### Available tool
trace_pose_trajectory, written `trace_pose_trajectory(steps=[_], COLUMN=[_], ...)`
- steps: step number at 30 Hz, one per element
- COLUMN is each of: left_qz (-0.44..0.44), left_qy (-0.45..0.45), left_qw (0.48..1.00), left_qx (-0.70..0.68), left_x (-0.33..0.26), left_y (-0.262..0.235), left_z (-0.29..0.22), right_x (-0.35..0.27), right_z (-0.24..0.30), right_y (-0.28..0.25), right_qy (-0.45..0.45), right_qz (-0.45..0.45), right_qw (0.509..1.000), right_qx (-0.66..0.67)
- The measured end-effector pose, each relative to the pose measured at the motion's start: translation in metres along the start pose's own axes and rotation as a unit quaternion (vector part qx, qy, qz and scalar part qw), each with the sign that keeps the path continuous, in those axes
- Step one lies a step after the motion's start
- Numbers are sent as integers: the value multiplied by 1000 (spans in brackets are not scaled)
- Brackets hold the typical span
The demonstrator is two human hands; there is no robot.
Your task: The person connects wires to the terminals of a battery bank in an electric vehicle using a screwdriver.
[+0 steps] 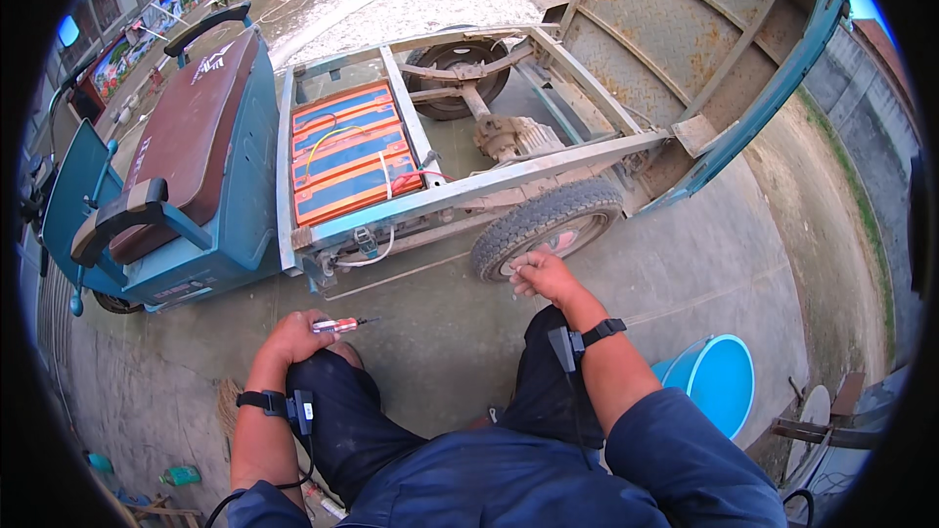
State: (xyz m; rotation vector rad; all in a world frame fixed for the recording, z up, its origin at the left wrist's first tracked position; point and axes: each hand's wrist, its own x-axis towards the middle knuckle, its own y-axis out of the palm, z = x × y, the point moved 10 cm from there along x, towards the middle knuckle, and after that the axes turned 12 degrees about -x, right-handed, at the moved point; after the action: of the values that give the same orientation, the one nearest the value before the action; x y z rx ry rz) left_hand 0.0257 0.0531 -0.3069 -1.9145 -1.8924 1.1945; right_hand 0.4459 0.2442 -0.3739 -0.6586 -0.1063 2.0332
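My left hand (295, 336) rests by my left knee, its fingers wrapped round a screwdriver (337, 326) with a red and clear handle. The short dark shaft points to the right. My right hand (544, 276) is raised over my right knee, fingers curled into a pinch; whether something small is in it I cannot make out. In the picture it overlaps the lower edge of the rear wheel (548, 225). Beyond my hands stands a blue cargo tricycle with its bare frame (469, 188) showing. Orange and blue batteries (354, 181) sit in that frame, with yellow, white and red wires across them.
The rusty cargo bed (675, 24) is tipped up at the right. A brown seat (186, 127) tops the blue body at the left. A blue bucket (722, 383) stands right of my right arm. A green bottle (180, 475) lies at lower left. Behind the frame is an axle (476, 103).
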Motion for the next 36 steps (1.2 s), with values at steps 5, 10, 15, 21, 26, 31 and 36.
trace_pose_trajectory(steps=[5,10,15,21,26,31,36], left_qz=[4,11,11,-2,6,10,15], left_qy=[-18,-26,-29,-5,-7,-33,-32], left_qw=[1000,1000,999,1000,1000,999,999], left_qx=[5,2,12,14,20,24,30], left_x=[-2,-2,-1,1,3,-2,1], left_y=[-1,0,1,0,2,0,2], left_z=[-3,1,1,4,3,-3,0], right_x=[2,1,1,3,4,3,4], right_z=[-4,1,1,3,0,1,0], right_y=[1,2,1,2,2,3,2], right_qy=[1,-3,2,-16,-17,-8,-14], right_qz=[3,3,6,-3,4,11,4], right_qw=[1000,1000,1000,999,1000,1000,1000], right_qx=[3,-1,1,29,20,-1,18])
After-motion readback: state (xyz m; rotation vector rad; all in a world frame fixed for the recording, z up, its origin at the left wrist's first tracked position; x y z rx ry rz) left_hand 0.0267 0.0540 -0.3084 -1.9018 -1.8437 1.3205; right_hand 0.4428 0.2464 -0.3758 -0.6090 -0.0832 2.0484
